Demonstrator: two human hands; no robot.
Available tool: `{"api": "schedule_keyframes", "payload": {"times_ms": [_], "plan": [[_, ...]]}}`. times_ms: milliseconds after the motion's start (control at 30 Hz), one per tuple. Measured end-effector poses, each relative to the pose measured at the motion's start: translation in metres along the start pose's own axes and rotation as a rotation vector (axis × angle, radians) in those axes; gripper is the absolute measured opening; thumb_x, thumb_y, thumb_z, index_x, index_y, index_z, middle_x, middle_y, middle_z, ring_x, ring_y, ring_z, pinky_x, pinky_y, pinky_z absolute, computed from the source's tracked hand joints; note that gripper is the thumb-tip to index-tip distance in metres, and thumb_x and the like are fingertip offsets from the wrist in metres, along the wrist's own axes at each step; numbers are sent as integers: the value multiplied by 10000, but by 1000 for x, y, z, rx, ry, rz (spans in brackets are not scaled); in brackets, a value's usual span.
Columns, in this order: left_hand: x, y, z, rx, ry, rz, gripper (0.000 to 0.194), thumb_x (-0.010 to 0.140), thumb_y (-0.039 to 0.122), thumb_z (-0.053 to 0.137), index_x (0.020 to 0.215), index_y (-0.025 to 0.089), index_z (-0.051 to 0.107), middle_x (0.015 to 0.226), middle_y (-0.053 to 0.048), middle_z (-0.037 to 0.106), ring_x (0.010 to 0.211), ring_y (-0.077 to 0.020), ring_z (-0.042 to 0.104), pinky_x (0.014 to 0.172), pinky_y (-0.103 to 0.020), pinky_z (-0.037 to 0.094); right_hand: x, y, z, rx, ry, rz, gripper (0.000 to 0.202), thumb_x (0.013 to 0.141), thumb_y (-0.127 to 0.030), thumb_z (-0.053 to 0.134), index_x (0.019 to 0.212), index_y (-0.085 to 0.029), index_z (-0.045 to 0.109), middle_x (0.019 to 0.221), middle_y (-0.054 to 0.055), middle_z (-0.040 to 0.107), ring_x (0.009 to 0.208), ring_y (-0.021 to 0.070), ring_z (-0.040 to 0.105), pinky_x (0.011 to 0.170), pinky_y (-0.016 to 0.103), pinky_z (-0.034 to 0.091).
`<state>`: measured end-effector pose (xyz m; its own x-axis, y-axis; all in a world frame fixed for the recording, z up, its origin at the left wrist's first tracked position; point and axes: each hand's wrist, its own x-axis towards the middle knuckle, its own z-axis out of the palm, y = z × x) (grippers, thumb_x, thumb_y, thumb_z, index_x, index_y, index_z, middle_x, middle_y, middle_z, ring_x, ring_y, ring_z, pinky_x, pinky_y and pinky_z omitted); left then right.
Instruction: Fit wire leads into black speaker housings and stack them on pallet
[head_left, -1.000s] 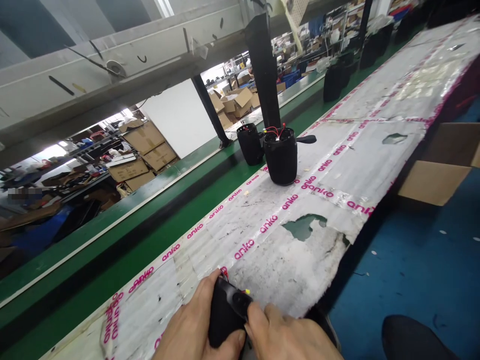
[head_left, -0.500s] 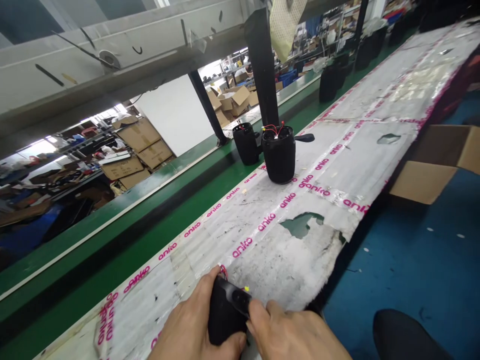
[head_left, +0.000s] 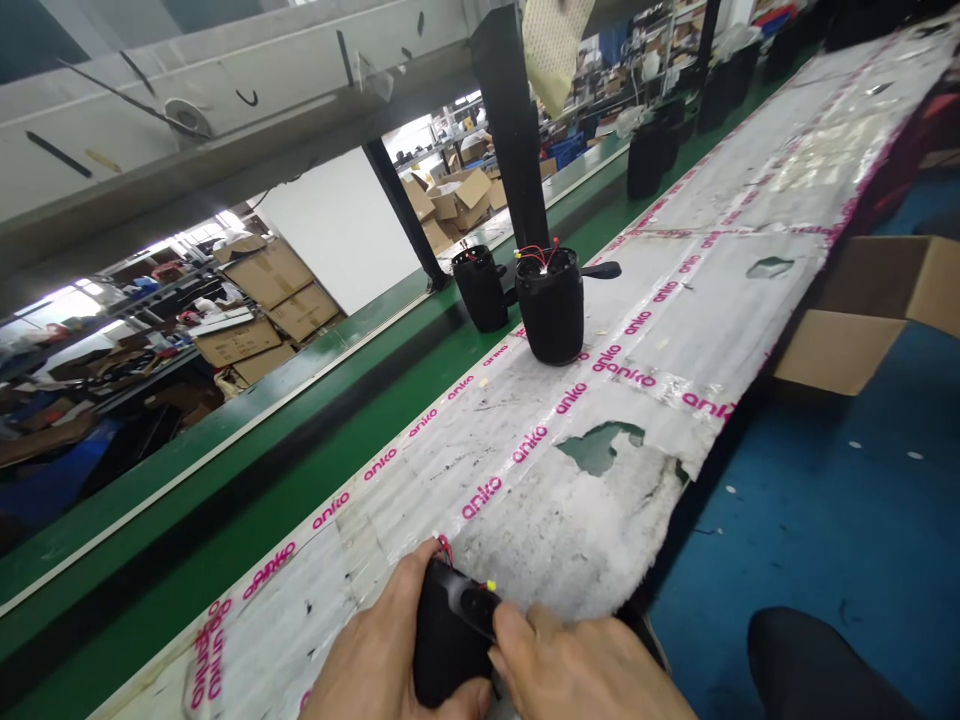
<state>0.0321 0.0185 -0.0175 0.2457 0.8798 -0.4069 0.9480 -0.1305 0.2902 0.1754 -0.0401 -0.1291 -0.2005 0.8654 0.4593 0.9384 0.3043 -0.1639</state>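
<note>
Cylinder, the black one, is at the near end of the bench, held low in front of the person. Left hand is clamped round it, thumb on the near side, fingers along the far side. Right hand is bunched up, fingertips together on the end of the strap near the cylinder's top; can't really tell how tight that pinch is. Some red wires poke out by the left fingertips, and a yellow plug shows just past the strap.

Bench is covered in scuffed white sheet with pink "anko" tape, plus a ragged hole. Further up, a second cylinder stands upright, wires out the top, strap sticking out sideways. A third one is just beside it, over on the green belt. Open carton off to the right, above blue floor.
</note>
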Motion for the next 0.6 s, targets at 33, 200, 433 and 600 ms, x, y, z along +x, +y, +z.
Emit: {"api": "schedule_keyframes", "payload": {"times_ms": [33, 200, 433, 600], "plan": [[0, -2, 0, -1, 2, 3, 805, 676, 250, 611, 1450, 244, 388, 1202, -56, 692, 1059, -271, 665, 939, -384, 503, 1, 0, 1, 12, 4, -12, 239, 712, -155, 606, 854, -259, 444, 520, -56, 548, 292, 200, 494, 362, 386, 110], [2, -10, 3, -79, 36, 3, 831, 664, 284, 579, 1463, 195, 372, 1254, -88, 677, 1175, -320, 622, 920, -416, 518, 3, 0, 5, 52, -9, 10, 248, 763, -206, 674, 846, -253, 445, 548, -55, 581, 318, 197, 532, 366, 379, 113], [0, -11, 3, -140, 59, 18, 819, 657, 299, 582, 1448, 191, 402, 1366, -93, 619, 1296, -324, 544, 1036, -437, 475, -7, 12, -3, 425, 87, 14, 243, 1079, -286, 230, 980, -244, 448, 641, -62, 630, 459, 156, 622, 404, 314, 327], [0, -9, -1, -173, 69, 35, 781, 700, 368, 592, 1438, 178, 419, 1409, -107, 587, 1289, -312, 545, 1111, -457, 402, -12, 20, -16, 489, 235, 104, 198, 1092, -317, 275, 1051, -236, 451, 700, -62, 646, 515, 123, 641, 482, 257, 393]]}}
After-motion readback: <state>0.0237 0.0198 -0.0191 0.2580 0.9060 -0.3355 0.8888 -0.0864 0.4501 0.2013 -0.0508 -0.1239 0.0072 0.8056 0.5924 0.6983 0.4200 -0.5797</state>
